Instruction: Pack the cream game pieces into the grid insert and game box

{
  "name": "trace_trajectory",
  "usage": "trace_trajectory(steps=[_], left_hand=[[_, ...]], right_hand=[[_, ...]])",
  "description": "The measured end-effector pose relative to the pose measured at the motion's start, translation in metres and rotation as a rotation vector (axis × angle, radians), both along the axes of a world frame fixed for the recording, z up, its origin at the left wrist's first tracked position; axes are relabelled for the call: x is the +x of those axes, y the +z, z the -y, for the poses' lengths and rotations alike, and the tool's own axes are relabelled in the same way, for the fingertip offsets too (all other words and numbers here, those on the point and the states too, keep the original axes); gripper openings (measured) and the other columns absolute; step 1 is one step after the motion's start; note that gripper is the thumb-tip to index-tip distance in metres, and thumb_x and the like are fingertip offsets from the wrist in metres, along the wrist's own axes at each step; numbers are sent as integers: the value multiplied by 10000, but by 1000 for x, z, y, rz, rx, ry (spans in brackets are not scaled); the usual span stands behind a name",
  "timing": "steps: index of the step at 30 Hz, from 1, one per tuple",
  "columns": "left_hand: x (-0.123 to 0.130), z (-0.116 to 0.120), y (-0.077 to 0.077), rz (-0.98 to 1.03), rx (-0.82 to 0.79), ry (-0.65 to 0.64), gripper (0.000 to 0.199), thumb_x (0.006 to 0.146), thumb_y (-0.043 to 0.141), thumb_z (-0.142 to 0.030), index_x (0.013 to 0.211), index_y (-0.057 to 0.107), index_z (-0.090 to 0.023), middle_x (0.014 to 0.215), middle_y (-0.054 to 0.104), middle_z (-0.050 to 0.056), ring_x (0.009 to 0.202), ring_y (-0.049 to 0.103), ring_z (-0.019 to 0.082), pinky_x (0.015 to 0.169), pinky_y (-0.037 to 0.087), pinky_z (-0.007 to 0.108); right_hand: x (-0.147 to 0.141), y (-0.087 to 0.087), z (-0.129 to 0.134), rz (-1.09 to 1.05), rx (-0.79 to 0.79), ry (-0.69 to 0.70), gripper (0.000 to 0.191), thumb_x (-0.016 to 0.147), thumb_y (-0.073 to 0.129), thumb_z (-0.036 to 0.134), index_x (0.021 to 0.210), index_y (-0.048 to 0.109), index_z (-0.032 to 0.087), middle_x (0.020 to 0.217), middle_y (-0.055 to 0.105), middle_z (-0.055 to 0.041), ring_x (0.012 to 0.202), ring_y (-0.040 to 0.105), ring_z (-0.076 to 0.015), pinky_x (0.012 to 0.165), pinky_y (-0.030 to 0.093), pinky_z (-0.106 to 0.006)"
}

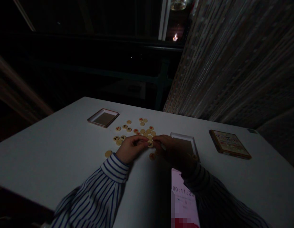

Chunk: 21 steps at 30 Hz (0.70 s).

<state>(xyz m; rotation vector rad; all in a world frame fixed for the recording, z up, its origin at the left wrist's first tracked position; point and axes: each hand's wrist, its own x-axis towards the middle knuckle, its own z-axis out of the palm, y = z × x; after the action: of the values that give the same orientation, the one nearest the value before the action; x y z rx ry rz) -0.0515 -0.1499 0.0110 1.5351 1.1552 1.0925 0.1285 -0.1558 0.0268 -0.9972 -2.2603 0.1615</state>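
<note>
A round wooden Chinese chess piece (150, 144) with a dark character sits between my two hands. My left hand (130, 148) pinches it from the left with thumb and fingertips. From the other side, the curled fingers of my right hand (173, 150) meet its edge; shadow hides part of their grip. More pieces (142, 131), some marked red or black and some showing plain faces, lie scattered just beyond my hands. One red-marked piece (152, 156) rests nearer to me, and a plain piece (108, 154) lies beside my left cuff.
An open shallow box half (103, 118) lies at the back left of the white table (54, 152). Another tray (185, 142) is partly behind my right hand. A picture-covered box (230, 144) stands at right. A lit phone (183, 202) showing a timer lies under my right forearm.
</note>
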Motion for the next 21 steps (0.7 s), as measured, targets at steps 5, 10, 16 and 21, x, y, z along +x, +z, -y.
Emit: trace_trajectory(steps=[5,10,16,21], left_hand=[[1,0,0,26,-9,24,203,651,662,-303,789,652,-155,748,696,38,682,634,151,676,522,285],[2,-1,0,43,-7,41,206,642,673,-318,777,659,-164,758,702,37,694,641,162,687,527,298],[2,-2,-2,50,11,41,256,646,669,-356,797,656,-149,816,701,52,765,638,172,736,510,301],[5,0,-2,119,-27,52,281,641,675,-362,822,662,-148,820,700,55,779,635,173,754,496,295]], right_hand=[[4,5,-2,-7,-3,-7,223,877,402,262,944,581,147,885,649,-71,826,592,-162,746,466,-317],[9,10,-5,8,40,-40,215,856,418,232,952,589,144,912,656,-82,849,596,-170,760,465,-316],[18,27,-3,3,-22,-113,207,822,455,200,959,601,147,914,667,-64,831,607,-153,753,463,-283],[30,39,1,24,-85,-166,211,810,472,213,952,615,152,896,669,-60,810,609,-157,750,458,-287]])
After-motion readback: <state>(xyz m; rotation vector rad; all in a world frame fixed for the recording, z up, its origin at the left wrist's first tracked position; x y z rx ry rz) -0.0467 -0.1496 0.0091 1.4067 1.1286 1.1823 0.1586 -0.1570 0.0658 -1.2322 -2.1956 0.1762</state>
